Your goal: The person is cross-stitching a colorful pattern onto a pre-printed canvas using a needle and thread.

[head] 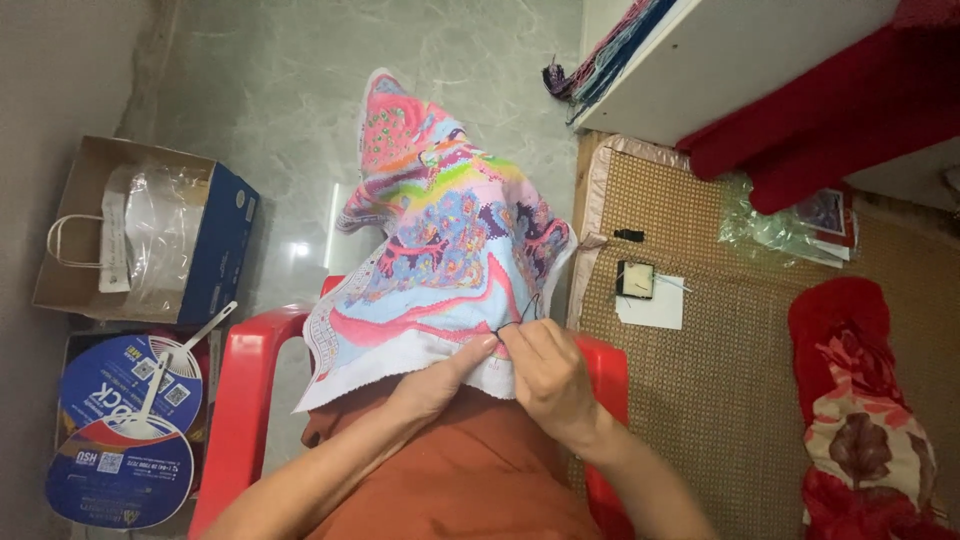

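A colourful cross-stitch cloth (440, 240) in pink, blue and yellow drapes over my lap and hangs down in front of a red plastic chair (245, 400). My left hand (440, 380) grips the cloth's white lower edge, thumb on top. My right hand (545, 375) pinches a thin dark thread (522, 315) right at the cloth's edge, fingertips touching the fabric beside the left thumb. Any needle is too small to make out. My lap is covered by orange fabric (470, 480).
A woven mat (720, 380) lies to the right with a small dark box on white paper (640, 285), a red floral cushion (860, 410) and a plastic bag. Left stand a cardboard box (150, 230) and round blue hand fans (125, 430). White furniture with threads sits above.
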